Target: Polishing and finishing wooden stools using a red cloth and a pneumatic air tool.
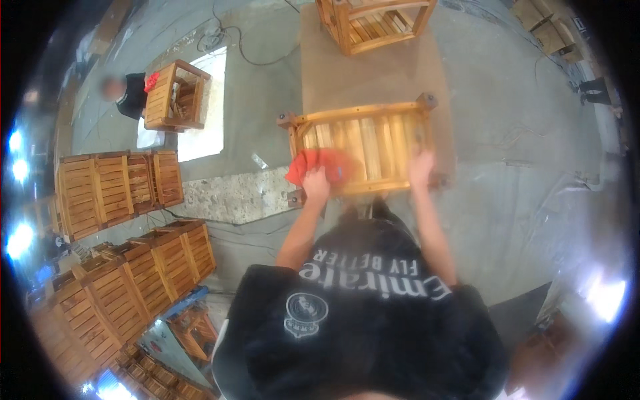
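Observation:
In front of me lies a slatted wooden stool (pixel 370 147), seemingly upside down, its dark leg ends facing up at the corners. My left hand (pixel 316 185) is closed on a red cloth (pixel 321 162) at the near left part of the frame. The cloth is smeared by motion and covers part of the slats. At the near right corner, my right hand (pixel 421 170) grips the stool's side rail; its fingers are slightly blurred.
A brown sheet (pixel 373 77) lies under and beyond the stool, with another wooden stool (pixel 380 47) at its far end. Stacked wooden stools (pixel 120 190) stand to the left. Farther off, a person (pixel 133 95) is beside a stool (pixel 175 100). A dark cable (pixel 260 63) crosses the floor.

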Demonstrator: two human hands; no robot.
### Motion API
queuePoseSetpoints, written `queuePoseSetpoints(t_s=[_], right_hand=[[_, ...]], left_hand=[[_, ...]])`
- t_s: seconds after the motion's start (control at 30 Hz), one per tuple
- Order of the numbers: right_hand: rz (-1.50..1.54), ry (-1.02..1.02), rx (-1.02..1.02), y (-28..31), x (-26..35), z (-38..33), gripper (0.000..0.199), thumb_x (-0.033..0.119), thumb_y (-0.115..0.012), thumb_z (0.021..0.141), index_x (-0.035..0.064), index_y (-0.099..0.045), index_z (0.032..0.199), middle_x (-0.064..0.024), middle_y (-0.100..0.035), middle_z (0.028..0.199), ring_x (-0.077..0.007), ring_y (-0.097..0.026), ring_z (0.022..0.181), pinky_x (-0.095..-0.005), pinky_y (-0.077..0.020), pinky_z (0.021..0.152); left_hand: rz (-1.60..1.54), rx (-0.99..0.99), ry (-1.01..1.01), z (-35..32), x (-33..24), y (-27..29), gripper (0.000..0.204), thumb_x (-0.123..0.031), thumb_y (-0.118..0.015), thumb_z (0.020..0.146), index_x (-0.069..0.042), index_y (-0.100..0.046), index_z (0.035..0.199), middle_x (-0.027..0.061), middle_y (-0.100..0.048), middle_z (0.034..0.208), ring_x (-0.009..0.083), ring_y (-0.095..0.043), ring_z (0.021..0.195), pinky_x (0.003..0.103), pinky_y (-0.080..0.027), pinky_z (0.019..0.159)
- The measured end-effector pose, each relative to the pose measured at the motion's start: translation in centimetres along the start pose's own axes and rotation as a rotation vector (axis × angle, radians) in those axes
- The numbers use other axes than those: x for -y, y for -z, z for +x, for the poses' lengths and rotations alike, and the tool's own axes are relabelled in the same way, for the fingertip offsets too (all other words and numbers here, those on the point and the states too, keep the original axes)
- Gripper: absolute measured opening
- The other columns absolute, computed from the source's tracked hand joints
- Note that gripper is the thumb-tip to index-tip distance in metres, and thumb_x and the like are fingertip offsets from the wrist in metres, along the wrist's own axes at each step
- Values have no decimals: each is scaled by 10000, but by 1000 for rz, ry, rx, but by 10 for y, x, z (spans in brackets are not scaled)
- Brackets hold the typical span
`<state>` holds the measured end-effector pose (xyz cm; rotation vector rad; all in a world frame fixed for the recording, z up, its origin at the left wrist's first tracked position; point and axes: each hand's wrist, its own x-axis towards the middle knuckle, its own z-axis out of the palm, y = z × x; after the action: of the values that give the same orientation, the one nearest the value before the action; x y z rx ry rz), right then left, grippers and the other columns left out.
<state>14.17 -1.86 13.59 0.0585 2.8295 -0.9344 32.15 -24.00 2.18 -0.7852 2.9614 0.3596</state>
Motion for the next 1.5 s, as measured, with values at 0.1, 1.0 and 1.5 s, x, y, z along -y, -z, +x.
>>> queuePoseSetpoints(t_s=[0.1,1.0,1.5], right_hand=[[96,-4,40,-33,11,13,274,234,-551,919,-19,-656,915,-296,-624,825,-462,-609,861,-516,-472,740],[198,21,141,-100,30,14,233,182,-540,919,-5,-670,965,-275,-644,810,-453,-620,833,-506,-468,754],[183,-159,301,-157,99,-19,325,234,-519,900,-55,-661,938,-312,-642,904,-453,-620,937,-487,-489,825]], left_hand=[[-73,-45,139,2,-6,-9,251,-25,-636,695,-84,-664,938,151,-647,872,336,-624,888,422,-512,803],[-291,-69,200,12,-11,6,223,18,-614,689,-84,-667,879,159,-634,852,349,-629,847,441,-512,767],[-269,-119,167,13,-2,-19,198,14,-607,699,-90,-673,855,166,-635,824,354,-625,831,446,-503,760]])
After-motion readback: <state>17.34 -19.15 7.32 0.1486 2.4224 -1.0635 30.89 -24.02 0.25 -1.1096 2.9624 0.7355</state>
